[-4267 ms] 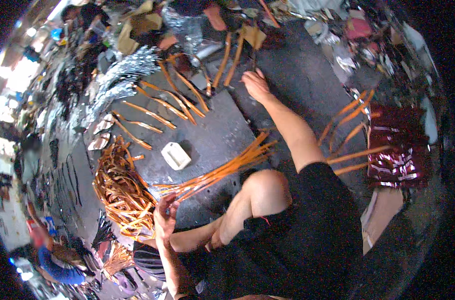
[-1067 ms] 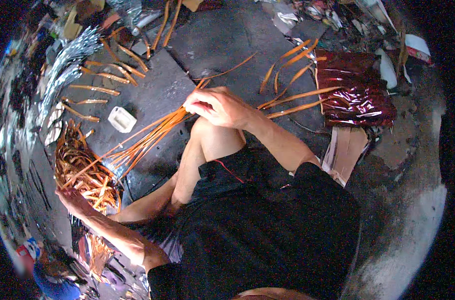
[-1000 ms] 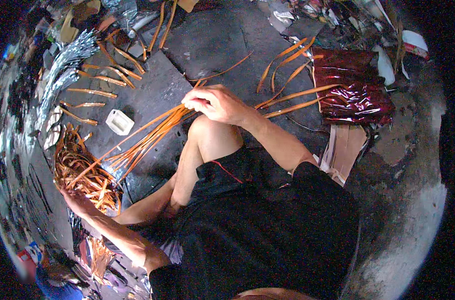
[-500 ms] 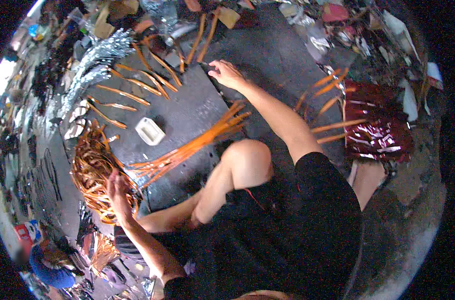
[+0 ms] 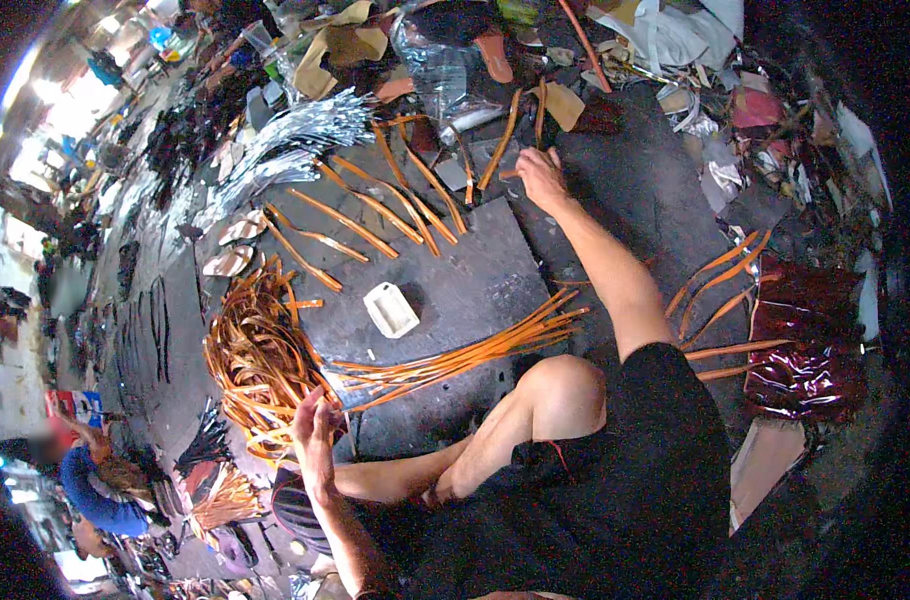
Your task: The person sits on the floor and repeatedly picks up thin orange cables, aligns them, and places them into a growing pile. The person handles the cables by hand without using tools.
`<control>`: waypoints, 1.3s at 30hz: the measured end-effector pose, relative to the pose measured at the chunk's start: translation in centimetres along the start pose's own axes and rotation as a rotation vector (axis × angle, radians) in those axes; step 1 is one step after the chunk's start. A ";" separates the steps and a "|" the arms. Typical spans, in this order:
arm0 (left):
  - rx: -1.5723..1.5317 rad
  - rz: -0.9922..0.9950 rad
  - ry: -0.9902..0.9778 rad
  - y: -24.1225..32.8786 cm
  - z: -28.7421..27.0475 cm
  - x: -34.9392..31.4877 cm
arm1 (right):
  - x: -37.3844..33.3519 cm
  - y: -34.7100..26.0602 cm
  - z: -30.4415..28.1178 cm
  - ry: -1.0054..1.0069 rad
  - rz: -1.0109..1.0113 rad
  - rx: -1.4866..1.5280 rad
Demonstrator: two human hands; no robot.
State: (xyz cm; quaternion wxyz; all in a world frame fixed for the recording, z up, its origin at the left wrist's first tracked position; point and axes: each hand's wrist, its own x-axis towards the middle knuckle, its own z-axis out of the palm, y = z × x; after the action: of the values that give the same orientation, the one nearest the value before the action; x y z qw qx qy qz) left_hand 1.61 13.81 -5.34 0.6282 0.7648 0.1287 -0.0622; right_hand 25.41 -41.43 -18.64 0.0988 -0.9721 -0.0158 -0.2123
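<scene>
While half a second ago it hovered short, the right hand (image 5: 541, 176) now pinches one orange strip (image 5: 505, 150) at the dark slab's (image 5: 475, 280) far edge; the left hand (image 5: 315, 430) grips the strip bundle (image 5: 455, 360) near the tangled heap (image 5: 255, 360).

Beside your right hand (image 5: 541, 176), loose orange strips (image 5: 395, 195) crowd the dark slab (image 5: 475, 285); bare patch nearer you.

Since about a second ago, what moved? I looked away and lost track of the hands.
The right hand left the bundle of orange strips by the knee and reached out to the far edge of the dark board, touching a single strip there. The left hand keeps its grip on the bundle's near end. The white tray stayed put.
</scene>
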 end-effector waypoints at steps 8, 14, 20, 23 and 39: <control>-0.104 0.070 -0.532 5.3 13.2 -1.3 | -11.7 -10.7 -20.3 0.313 0.180 0.756; -0.324 0.239 -0.519 10.7 20.0 -3.5 | -16.2 -20.2 -27.0 -0.043 -0.096 0.810; -0.310 0.323 -0.359 10.5 17.6 -5.4 | -17.5 -25.3 -28.6 0.003 -0.026 0.793; -0.286 0.361 -0.351 11.1 16.0 -5.8 | -17.0 -26.9 -28.9 0.113 -0.148 0.741; -0.548 0.616 -0.096 12.1 13.2 -6.6 | -14.0 -33.6 -28.4 0.187 -0.223 0.935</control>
State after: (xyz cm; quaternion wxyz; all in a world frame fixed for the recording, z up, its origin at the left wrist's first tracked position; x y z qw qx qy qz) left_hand -0.50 -1.98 5.06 0.8030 0.5684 -0.1238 0.1295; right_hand -1.41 -13.97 7.05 0.5023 -0.7927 -0.2047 -0.2782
